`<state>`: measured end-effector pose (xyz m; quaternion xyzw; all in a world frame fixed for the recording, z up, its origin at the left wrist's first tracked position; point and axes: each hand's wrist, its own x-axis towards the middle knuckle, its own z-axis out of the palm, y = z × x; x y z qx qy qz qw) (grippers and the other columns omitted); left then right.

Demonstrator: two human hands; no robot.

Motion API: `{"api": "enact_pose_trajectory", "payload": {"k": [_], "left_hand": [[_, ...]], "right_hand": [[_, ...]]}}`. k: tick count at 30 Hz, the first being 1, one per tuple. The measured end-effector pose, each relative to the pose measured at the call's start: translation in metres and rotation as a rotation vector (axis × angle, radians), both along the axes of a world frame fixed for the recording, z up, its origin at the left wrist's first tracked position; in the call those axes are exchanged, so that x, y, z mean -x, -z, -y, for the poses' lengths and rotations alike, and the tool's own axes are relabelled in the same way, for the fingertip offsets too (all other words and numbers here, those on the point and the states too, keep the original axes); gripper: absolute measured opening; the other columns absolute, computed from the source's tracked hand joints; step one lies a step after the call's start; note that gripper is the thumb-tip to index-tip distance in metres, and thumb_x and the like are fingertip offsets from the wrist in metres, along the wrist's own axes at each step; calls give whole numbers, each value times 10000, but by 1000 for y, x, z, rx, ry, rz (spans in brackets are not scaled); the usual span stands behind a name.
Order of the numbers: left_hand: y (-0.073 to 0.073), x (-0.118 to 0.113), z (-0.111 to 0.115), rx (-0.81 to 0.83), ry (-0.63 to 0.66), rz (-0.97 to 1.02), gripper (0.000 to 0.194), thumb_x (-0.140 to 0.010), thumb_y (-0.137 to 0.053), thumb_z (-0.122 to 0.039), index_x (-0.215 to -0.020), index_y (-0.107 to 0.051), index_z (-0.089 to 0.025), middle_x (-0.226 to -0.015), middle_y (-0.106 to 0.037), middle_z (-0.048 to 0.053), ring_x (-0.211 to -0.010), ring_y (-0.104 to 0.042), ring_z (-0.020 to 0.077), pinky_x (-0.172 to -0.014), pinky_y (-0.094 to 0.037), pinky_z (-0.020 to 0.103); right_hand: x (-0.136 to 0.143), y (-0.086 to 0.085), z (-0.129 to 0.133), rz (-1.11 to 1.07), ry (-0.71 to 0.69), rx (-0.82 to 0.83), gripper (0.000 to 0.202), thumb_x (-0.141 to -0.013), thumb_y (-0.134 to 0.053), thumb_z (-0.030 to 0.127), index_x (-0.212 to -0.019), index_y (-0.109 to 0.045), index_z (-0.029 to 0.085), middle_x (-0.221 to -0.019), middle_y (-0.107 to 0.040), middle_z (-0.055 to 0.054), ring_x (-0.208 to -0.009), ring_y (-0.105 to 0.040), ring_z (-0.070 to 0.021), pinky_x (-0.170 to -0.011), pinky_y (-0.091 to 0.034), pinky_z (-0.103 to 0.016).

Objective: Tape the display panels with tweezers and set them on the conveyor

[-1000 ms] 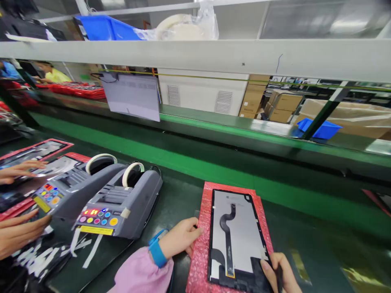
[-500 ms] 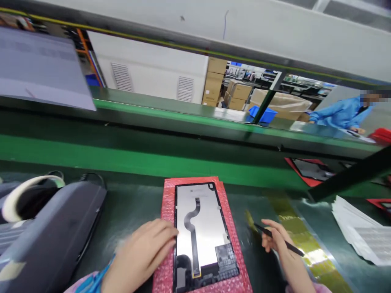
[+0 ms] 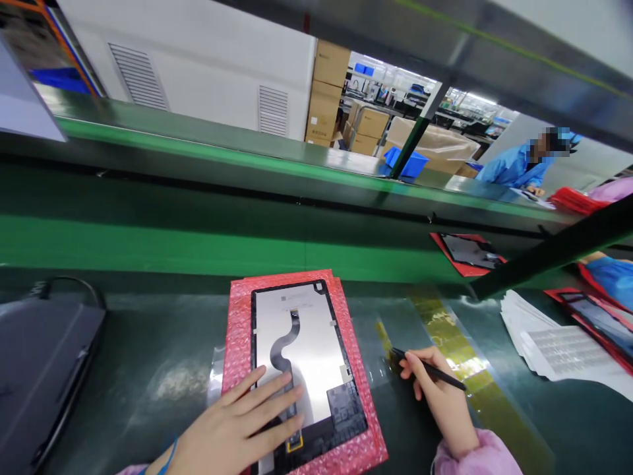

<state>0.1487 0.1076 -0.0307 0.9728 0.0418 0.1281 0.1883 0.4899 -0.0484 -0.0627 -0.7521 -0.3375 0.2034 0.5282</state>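
A display panel [image 3: 314,356] with a silvery back and black frame lies on a red bubble-wrap pad [image 3: 238,330]. A dark curved flex cable [image 3: 281,346] runs along the panel. My left hand [image 3: 242,422] rests with spread fingers over the lower left of the panel, covering part of the cable. To the right of the pad, my right hand [image 3: 435,392] pinches a pair of black tweezers [image 3: 448,378]. The tweezers' tips are at a small strip of amber tape [image 3: 383,338]; whether they grip it I cannot tell.
A clear sheet with rows of amber tape [image 3: 455,343] lies to the right, then white paper sheets [image 3: 554,349]. Other panels on red pads [image 3: 467,254] sit beyond a slanted dark post [image 3: 558,241]. At left is a grey case [image 3: 44,376]. A person in blue [image 3: 517,161] is across the bench.
My left hand has moved from the panel's left edge onto its lower part. The tweezers stay in my right hand near the amber strip. The view has swung to the right.
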Motion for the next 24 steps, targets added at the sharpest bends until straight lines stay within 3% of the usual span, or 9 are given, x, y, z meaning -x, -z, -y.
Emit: {"api": "enact_pose_trajectory", "payload": {"k": [4,8,16,24], "left_hand": [[1,-3,1,-194,-2,79,861,-832,-589,-768,-1526,-425,-284,-1509,-515,16,-1375,-520,258,-1250,-149,405],[3,-3,1,-268,-8,112,859,-834,-548,-799,-1507,-449,-276,-1502,-524,3,-1381,-514,241,-1257,-59,386],[4,-2,2,-197,-6,62,897,-833,-552,-795,-1548,-377,-283,-1465,-578,27,-1371,-527,266,-1228,-251,405],[5,-2,1,-233,8,81,870,-858,-564,-765,-1539,-400,-249,-1474,-570,40,-1368,-531,269,-1237,-223,403]], "right_hand": [[0,1,0,9,-5,15,409,-845,-691,601,-813,-634,198,-662,-697,-17,-369,-506,-89,-397,-427,-233],[0,0,1,11,-11,33,408,-850,-686,599,-801,-627,198,-669,-695,-16,-365,-506,-82,-388,-412,-220],[1,0,0,28,-4,33,416,-864,-659,608,-805,-614,199,-668,-689,-11,-366,-498,-80,-391,-404,-219],[0,-2,0,24,-24,65,395,-865,-676,585,-805,-621,198,-681,-699,-12,-367,-499,-76,-411,-412,-224]]}}
